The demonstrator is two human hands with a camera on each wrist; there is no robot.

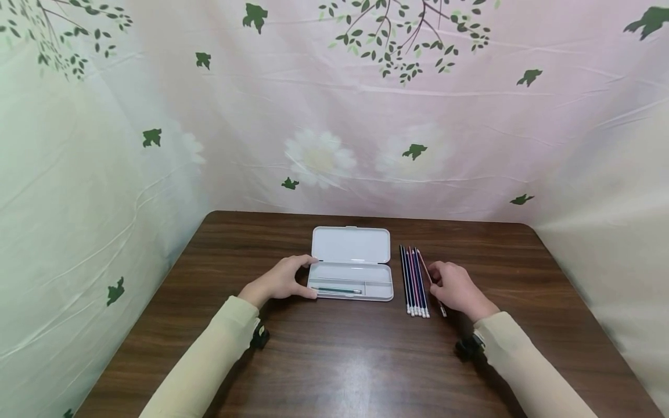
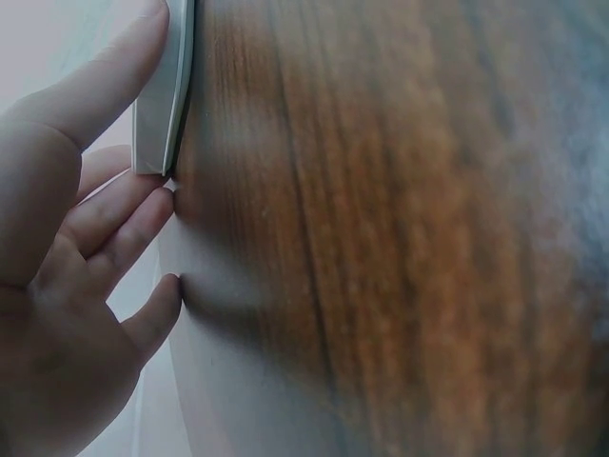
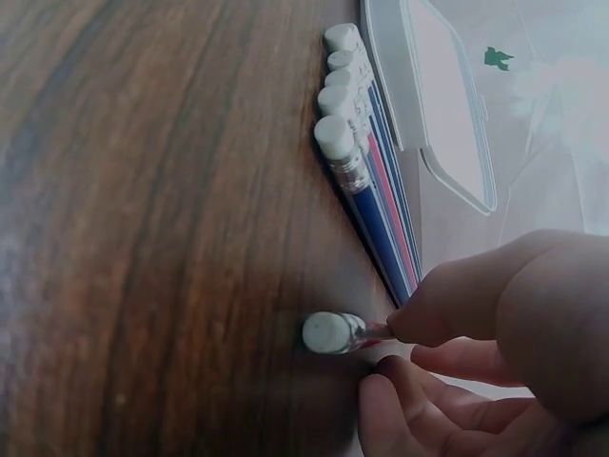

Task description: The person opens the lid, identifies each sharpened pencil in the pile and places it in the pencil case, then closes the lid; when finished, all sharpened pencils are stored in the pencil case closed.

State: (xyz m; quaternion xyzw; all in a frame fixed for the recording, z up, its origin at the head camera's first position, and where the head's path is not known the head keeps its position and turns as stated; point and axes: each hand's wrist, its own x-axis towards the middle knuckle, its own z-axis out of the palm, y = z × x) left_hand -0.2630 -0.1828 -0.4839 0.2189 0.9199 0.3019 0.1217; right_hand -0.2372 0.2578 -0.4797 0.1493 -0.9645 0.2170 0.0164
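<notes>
A white pencil case [image 1: 351,245] lies with its lid laid back on the table, and one dark green pencil [image 1: 337,290] rests in its long front compartment. My left hand [image 1: 282,280] grips the case's left end, thumb at the front corner and fingers toward the hinge side. To the right of the case, several blue, red and black pencils [image 1: 414,284] lie side by side, white erasers toward me. Just right of that row my right hand [image 1: 460,290] pinches a red pencil [image 3: 331,332] between thumb and fingers; its eraser end sits close over the wood.
The brown wooden table [image 1: 350,360] has rounded far corners. A pale cloth backdrop [image 1: 355,116] printed with leaves and flowers rises behind it and along both sides. Dark wrist cameras are worn on both arms.
</notes>
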